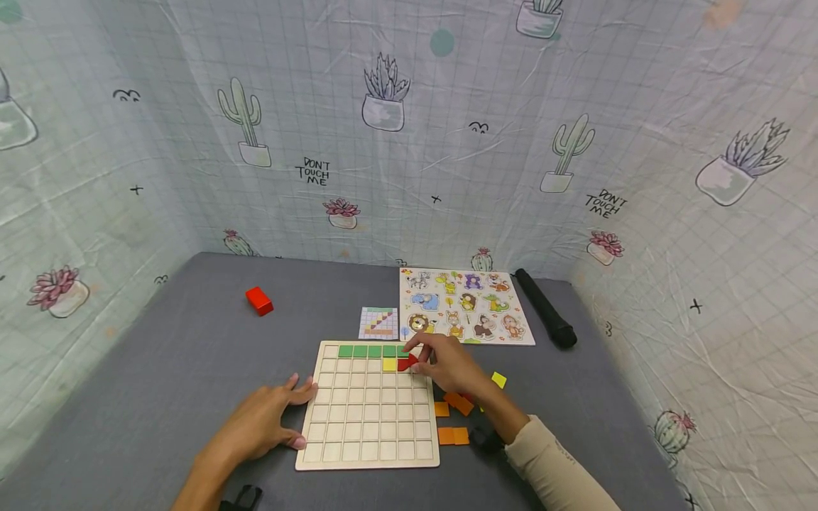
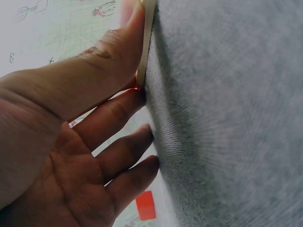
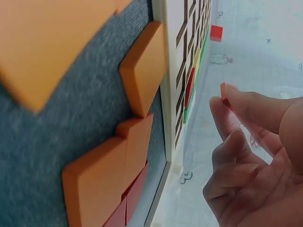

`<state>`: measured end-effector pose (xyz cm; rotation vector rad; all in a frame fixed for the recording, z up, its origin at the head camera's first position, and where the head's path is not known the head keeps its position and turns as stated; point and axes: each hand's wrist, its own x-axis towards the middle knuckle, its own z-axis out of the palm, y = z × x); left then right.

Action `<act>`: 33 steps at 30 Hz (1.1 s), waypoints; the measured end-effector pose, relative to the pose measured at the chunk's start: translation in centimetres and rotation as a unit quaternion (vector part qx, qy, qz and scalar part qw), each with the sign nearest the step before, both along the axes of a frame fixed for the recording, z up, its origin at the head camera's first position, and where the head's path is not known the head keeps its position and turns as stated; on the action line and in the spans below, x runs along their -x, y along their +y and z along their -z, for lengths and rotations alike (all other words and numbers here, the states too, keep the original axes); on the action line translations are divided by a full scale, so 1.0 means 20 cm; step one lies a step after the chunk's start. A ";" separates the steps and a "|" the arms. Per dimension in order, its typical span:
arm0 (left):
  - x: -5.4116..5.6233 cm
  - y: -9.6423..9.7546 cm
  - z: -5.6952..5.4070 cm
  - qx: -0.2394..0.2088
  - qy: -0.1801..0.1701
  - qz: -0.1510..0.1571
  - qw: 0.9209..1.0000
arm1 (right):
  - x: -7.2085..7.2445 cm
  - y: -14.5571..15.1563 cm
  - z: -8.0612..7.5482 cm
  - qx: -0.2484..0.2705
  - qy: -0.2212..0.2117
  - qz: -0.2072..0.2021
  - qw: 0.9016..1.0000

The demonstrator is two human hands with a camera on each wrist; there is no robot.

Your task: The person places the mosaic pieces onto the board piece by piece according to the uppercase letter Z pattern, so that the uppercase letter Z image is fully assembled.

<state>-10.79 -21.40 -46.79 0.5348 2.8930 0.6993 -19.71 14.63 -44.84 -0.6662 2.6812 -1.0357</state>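
Observation:
A pale wooden grid board [image 1: 371,426] lies on the grey table. Several green tiles [image 1: 360,351] fill part of its top row. In the row below, a yellow tile [image 1: 389,365] sits beside a placed red tile [image 3: 189,88]. My right hand [image 1: 447,363] pinches another red tile [image 3: 223,90] between thumb and index finger, above the board's upper right corner; in the right wrist view it stands clear of the board. At the board's left edge, my left hand [image 1: 265,419] rests with spread fingers, its thumb and index finger touching the rim.
Loose orange tiles [image 1: 454,436] lie right of the board, with a yellow tile [image 1: 499,380] and red ones [image 3: 135,196] nearby. Behind stand a small pattern card [image 1: 379,323], an animal puzzle board [image 1: 469,305] and a black microphone [image 1: 545,309]. A red block [image 1: 258,301] lies far left.

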 end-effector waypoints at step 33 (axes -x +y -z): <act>0.00 0.00 -0.01 0.000 0.008 0.002 1.000 | 0.01 -0.26 0.04 -0.093 -0.001 0.033 0.995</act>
